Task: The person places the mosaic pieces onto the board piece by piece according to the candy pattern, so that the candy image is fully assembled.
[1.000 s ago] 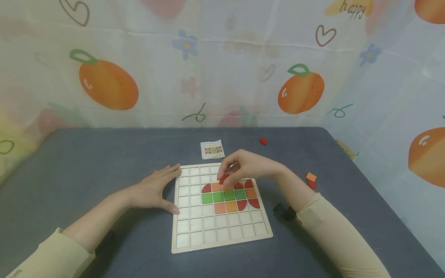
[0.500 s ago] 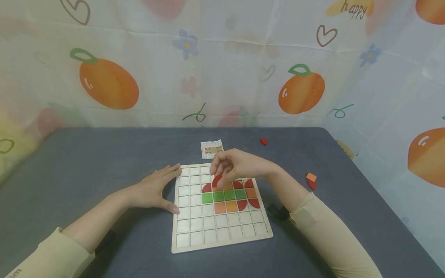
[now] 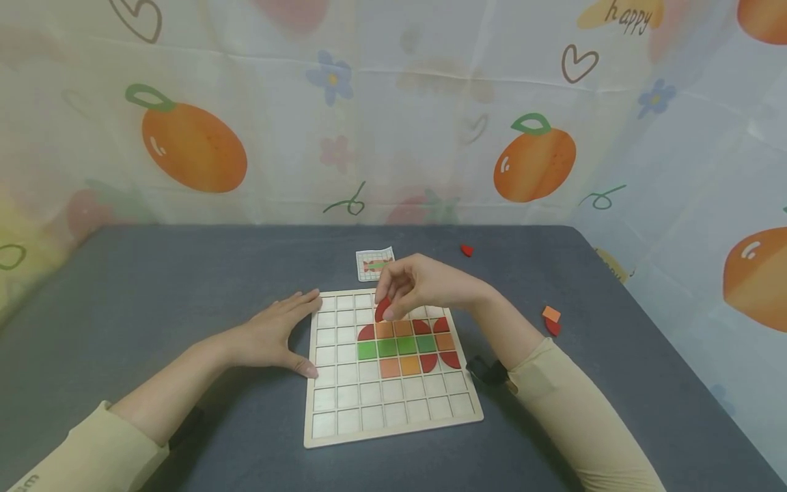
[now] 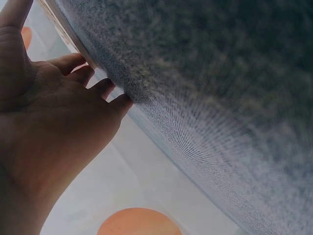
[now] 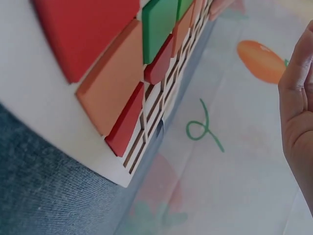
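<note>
A wooden grid board lies on the table, partly filled with green, orange and red tiles. Over its upper rows, my right hand pinches a red quarter-round tile between thumb and fingers. The tile is tilted, just above the row that starts with another red rounded tile; whether it touches the board I cannot tell. My left hand rests at the board's left edge, thumb and fingers spread. In the left wrist view, the fingertips meet the table beside the board. The right wrist view shows only part of the right hand.
A small printed pattern card lies behind the board, partly covered by the right hand. One red piece is at the back. To the right, an orange square touches a red piece. A fruit-print curtain hangs behind the table.
My right hand has moved left, then slightly toward the back, carrying the red tile, which now stands more upright. My left hand stays in place on the board's edge.
</note>
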`<move>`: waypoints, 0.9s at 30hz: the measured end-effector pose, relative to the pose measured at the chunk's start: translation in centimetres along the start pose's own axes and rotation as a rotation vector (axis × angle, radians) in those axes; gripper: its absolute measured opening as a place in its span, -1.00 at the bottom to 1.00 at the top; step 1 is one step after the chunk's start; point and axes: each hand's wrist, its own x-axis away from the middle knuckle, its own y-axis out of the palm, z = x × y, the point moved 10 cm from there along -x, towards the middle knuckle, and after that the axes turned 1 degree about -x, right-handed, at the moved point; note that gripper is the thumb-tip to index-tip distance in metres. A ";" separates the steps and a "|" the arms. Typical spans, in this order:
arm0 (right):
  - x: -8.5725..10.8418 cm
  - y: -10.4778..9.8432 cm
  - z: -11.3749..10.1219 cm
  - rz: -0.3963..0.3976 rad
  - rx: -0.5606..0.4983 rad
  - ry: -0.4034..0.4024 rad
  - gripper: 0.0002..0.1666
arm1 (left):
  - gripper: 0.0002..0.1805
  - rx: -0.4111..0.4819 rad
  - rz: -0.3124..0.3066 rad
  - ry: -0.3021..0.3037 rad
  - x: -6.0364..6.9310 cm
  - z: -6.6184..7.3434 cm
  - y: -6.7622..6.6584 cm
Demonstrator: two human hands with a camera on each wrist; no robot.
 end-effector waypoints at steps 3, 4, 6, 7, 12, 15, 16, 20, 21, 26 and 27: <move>-0.1 -0.2 0.0 0.021 -0.004 0.000 -0.75 | 0.36 -0.001 -0.001 0.002 0.0 0.0 0.0; -0.2 -0.2 0.0 0.022 -0.007 -0.004 -0.74 | 0.36 -0.001 -0.001 0.002 -0.1 0.0 0.0; -0.4 -0.1 0.0 0.016 -0.012 -0.015 -0.71 | 0.36 -0.003 -0.001 0.004 -0.1 0.0 0.0; -0.5 0.0 0.1 0.009 -0.011 -0.019 -0.69 | 0.35 -0.004 -0.001 0.004 -0.1 0.0 0.0; -1.4 1.6 0.6 -0.077 0.004 -0.018 -0.65 | 0.34 -0.012 0.000 0.009 -0.1 0.1 0.0; -2.0 3.3 0.8 -0.155 0.042 -0.014 -0.70 | 0.34 -0.013 0.001 0.016 -0.1 0.2 -0.1; -2.1 3.8 0.8 -0.174 0.065 -0.014 -0.73 | 0.34 -0.013 0.001 0.018 -0.1 0.3 -0.1; -2.5 5.5 0.9 -0.233 0.140 -0.006 -0.79 | 0.34 -0.014 0.006 0.015 -0.1 0.2 -0.1; -2.5 5.7 0.9 -0.242 0.154 0.002 -0.80 | 0.34 -0.015 0.007 0.017 -0.1 0.2 -0.1; -2.5 6.8 1.5 -0.277 0.221 0.027 -0.83 | 0.34 -0.013 0.008 0.015 -0.1 0.1 -0.1; -2.5 6.9 1.5 -0.279 0.238 0.030 -0.83 | 0.34 -0.012 0.009 0.013 -0.1 0.1 -0.1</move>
